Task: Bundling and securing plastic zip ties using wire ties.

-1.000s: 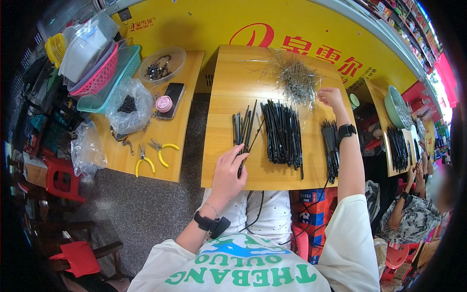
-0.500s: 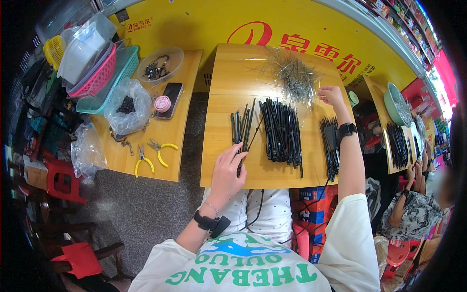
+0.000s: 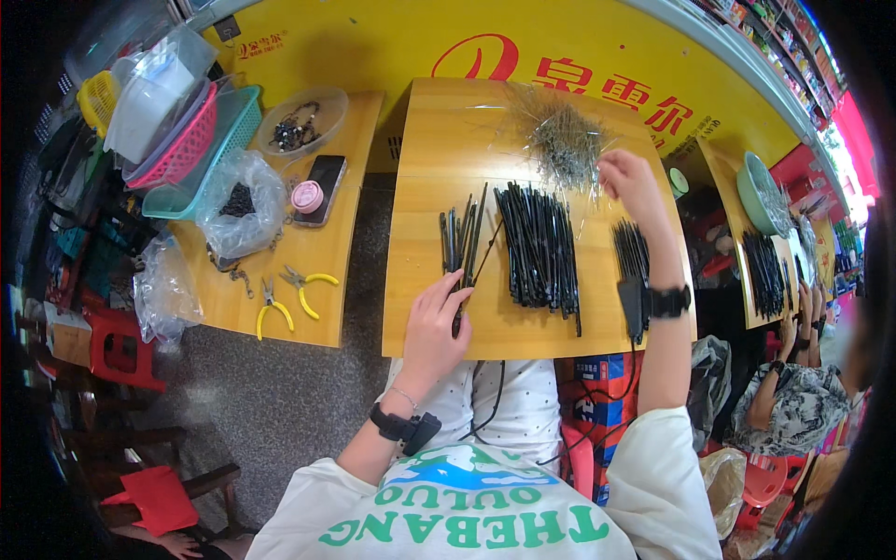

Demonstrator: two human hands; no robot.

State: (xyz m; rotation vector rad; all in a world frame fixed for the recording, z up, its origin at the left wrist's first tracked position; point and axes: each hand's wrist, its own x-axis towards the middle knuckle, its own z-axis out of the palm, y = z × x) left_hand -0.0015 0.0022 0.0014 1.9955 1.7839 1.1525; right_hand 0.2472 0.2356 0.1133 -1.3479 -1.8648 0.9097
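My left hand [image 3: 439, 322] is closed around the lower ends of a small group of thin black sticks [image 3: 462, 229] near the table's front edge. One of them slants away to the right of the others. My right hand [image 3: 630, 182] is raised at the right side of a tangled pile of fine silvery wires [image 3: 565, 140], fingers bent and pinched together. Whatever lies between those fingertips is too small to make out. Between the hands a thick bundle of black sticks [image 3: 541, 247] lies lengthwise. Another bundle of black sticks [image 3: 631, 247] lies under my right forearm, partly hidden.
On the side table at left lie two yellow-handled pliers [image 3: 275, 308], a phone [image 3: 327, 177], a pink round container [image 3: 306, 196], a plastic bag [image 3: 241, 201] and stacked baskets [image 3: 182, 149]. At right, a co-worker [image 3: 793, 401] sits by another table with black sticks and a green bowl [image 3: 761, 196].
My right hand has moved slightly left, closer to the silvery wires, and its forearm has shifted left too. My left hand stays on the small group of sticks.
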